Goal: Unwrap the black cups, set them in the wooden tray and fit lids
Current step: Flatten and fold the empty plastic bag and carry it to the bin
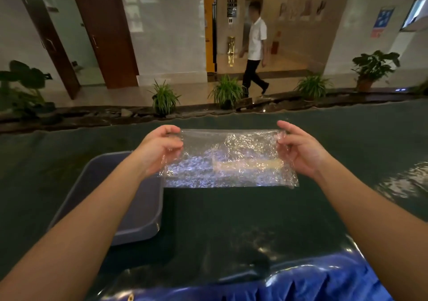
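Pinching bubble wrap (228, 159) stretched between them, left hand (159, 148) and right hand (298, 148).

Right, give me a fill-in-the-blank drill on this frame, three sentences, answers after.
1. Both hands, left hand and right hand, hold a clear sheet of ____ wrap stretched between them.
2. The grey bin sits under the ____ forearm.
3. A yellowish strip of ____ is stuck to the sheet.

Missing words: bubble; left; tape
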Demonstrator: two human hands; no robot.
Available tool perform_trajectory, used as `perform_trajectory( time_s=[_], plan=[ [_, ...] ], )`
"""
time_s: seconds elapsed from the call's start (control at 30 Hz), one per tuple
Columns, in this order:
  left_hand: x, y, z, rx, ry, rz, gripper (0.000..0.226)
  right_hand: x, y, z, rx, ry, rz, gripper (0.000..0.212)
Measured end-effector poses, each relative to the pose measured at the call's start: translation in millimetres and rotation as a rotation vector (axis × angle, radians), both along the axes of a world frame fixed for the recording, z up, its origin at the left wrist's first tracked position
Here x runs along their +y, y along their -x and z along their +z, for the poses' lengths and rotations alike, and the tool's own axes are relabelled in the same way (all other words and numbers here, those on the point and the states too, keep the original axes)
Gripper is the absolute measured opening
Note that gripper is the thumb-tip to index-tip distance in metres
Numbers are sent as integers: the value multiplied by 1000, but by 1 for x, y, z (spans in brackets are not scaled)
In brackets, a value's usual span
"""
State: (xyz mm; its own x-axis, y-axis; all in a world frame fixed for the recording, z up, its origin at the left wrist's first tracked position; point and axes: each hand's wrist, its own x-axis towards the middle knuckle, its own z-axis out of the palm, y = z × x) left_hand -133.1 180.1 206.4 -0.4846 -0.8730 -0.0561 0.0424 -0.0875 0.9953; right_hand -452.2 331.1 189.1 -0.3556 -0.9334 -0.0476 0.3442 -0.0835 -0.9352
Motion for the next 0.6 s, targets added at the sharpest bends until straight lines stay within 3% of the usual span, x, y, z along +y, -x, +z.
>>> perform_trajectory(
  time_s=[0.1,0.2,0.3,0.4,0.47,0.6],
  plan=[
    [1,-1,-4,41,29,-15,48,2,5,-6,-119,31,13,53],
    [-1,-3,-10,58,56,-32,63,7,1,-14,-45,-109,149,22],
    [-1,-6,-17,65,43,-80,78,9,-1,-23,56,-186,143,10],
    [1,-10,-20,28,-13,-143,89,10,-1,-21,56,-135,103,19],
    [1,-15,-22,10,-84,-210,84,11,-2,-15,70,-118,102,19],
    [1,-20,-20,-96,-183,-361,52,9,-5,2,212,-101,131,15]
  ],
)
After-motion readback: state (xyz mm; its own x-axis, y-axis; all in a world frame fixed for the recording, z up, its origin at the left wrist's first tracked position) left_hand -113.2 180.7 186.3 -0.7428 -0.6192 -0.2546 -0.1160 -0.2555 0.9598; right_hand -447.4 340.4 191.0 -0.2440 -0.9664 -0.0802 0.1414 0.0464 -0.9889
